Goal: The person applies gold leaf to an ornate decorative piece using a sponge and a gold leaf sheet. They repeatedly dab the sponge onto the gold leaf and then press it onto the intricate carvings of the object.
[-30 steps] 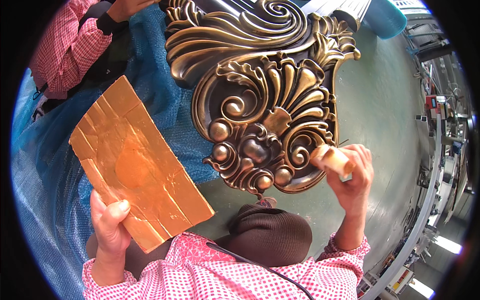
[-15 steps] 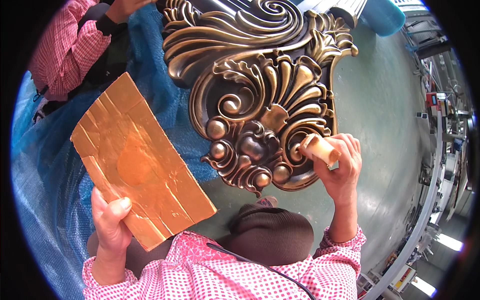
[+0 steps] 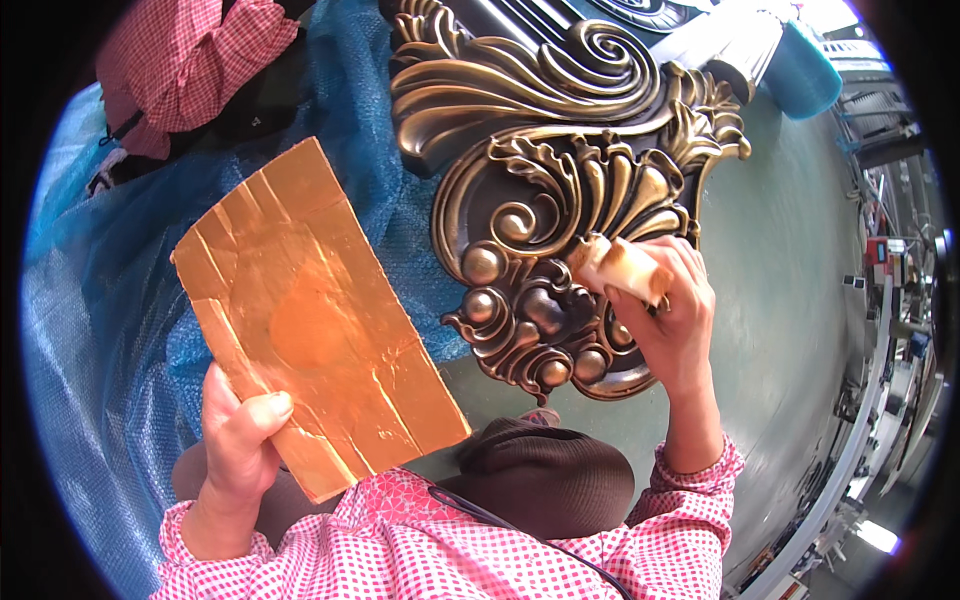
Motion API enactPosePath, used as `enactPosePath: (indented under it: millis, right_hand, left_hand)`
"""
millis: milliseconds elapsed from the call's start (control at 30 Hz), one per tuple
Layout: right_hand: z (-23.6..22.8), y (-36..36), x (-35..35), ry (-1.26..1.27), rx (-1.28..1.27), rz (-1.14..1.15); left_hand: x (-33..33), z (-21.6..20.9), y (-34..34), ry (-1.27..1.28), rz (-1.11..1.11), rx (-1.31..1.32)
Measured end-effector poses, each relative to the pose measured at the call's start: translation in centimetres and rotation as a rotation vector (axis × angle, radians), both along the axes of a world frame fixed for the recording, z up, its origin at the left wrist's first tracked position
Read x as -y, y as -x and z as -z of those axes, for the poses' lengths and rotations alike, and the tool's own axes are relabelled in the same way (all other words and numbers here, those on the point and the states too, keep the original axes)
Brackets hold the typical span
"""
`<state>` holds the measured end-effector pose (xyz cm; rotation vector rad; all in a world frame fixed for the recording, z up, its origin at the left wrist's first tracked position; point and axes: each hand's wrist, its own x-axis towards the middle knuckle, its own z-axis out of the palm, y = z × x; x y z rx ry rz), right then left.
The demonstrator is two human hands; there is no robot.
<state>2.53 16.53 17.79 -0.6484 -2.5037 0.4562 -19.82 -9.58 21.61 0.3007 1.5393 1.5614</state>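
Observation:
My left hand [image 3: 243, 425] grips the lower left edge of a flat piece of cardboard [image 3: 320, 315], thumb on top. Gold-bronze paint covers its creased face, with a darker round patch in the middle. In my right hand [image 3: 682, 315] is a cream piece that looks like sponge [image 3: 635, 272], stained brown at its end. That end is at the carved ornament [image 3: 535, 215], just above its central flower-like boss; contact is hard to make out. The ornament is dark with bronze-gold highlights on its scrolls, leaves and round knobs.
Blue bubble wrap [image 3: 90, 320] spreads on the left. Another person in a checked sleeve [image 3: 200, 65] is at the upper left. A blue roll [image 3: 805, 70] and a white wrapped piece [image 3: 715, 40] lie beyond the ornament. Equipment lines the far right, past the green floor [image 3: 790, 260].
My right hand has moved the sponge from the ornament's lower right scroll up and left toward its middle. The view has shifted, so the scene sits farther right. The cardboard stays in my left hand.

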Motion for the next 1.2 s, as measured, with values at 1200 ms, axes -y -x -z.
enactPosePath:
  millis: [1200]
  right_hand:
    - [-1.6, 5.0, -4.3, -0.041, 0.025, 0.067]
  left_hand:
    - [-0.2, 0.4, 1.1, -0.013, -0.006, 0.092]
